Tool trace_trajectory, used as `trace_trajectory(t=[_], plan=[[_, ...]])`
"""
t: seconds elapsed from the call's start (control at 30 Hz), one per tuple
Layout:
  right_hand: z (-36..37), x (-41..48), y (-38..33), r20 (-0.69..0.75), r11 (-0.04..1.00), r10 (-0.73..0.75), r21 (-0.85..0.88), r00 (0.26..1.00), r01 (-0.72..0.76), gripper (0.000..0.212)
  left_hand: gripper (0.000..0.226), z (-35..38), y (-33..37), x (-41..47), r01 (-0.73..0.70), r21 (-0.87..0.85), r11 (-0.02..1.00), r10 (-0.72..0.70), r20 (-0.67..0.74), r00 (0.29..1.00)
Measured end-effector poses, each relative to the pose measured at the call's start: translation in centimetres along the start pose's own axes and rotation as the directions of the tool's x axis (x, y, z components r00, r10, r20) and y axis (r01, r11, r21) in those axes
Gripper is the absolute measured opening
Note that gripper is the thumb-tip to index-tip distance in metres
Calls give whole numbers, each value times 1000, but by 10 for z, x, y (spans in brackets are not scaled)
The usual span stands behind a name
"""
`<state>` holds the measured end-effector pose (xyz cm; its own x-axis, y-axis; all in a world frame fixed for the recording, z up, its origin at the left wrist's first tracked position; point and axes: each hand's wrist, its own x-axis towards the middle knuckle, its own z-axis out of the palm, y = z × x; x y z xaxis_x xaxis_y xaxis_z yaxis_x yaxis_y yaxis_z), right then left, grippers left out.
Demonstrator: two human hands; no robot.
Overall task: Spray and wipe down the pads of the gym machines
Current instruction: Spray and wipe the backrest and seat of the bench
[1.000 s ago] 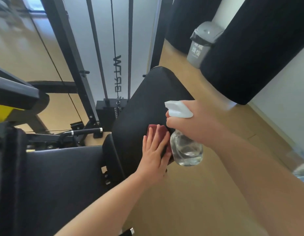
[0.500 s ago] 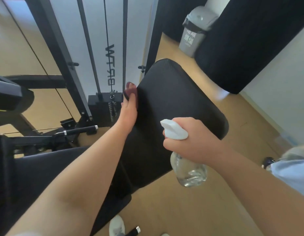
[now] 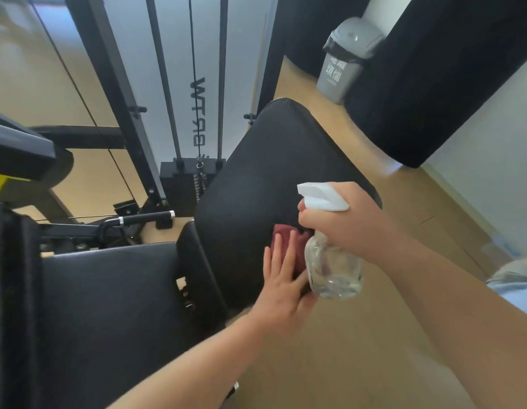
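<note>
While flat left hand [image 3: 281,286] presses cloth [image 3: 282,231], right hand [image 3: 355,224] grips bottle [image 3: 334,271], seemingly ribbed pad [image 3: 271,160]

Floor [image 3: 330,364] is laid in light wood planks. A white wall [image 3: 492,143] is seen at right, brightly lit. A grey lidded bin [image 3: 345,69] is set on the floor beside a black hanging bag [image 3: 433,84]. A black frame [image 3: 111,84], white panel [image 3: 173,39] and weight stack [image 3: 179,184] are noted centre-left.

Matt ribbed black pad [image 3: 265,172], clear glossy plastic bottle [image 3: 333,270], red cloth [image 3: 286,234]
</note>
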<state>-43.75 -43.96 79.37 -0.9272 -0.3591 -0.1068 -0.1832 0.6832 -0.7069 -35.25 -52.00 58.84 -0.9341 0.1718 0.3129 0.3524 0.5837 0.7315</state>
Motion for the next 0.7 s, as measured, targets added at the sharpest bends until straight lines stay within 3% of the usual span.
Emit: trace_trajectory(t=[0.17, 0.27, 0.33, 0.4, 0.47, 0.57, 0.7], plan=[[5, -3, 8, 56, 999, -1, 43, 998, -1, 23, 69, -26, -31, 33, -38, 126, 991, 32, 46, 998], [10, 0, 11, 44, 1000, 0, 26, 999, -1, 23, 60, -53, -61, 85, 188, 4, 982, -186, -111, 976], [13, 4, 11, 20, 1000, 21, -19, 1000, -20, 28, 56, -78, -76, 125, 405, -72, 911, -411, -203, 889], [14, 8, 11, 6, 999, 41, -34, 999, -41, 35, 57, -99, -86, 155, 590, -200, 783, -621, -195, 759], [13, 10, 9, 3, 998, 48, -29, 999, -48, 36, 59, -106, -85, 160, 637, -264, 725, -684, -161, 711], [13, 4, 8, 22, 999, 44, 4, 999, -44, 31, 53, -87, -78, 125, 507, -234, 830, -548, -171, 819], [19, -16, 10, 67, 998, 43, 51, 997, -47, 32, 60, -32, -50, 33, 364, -130, 922, -373, -45, 927]])
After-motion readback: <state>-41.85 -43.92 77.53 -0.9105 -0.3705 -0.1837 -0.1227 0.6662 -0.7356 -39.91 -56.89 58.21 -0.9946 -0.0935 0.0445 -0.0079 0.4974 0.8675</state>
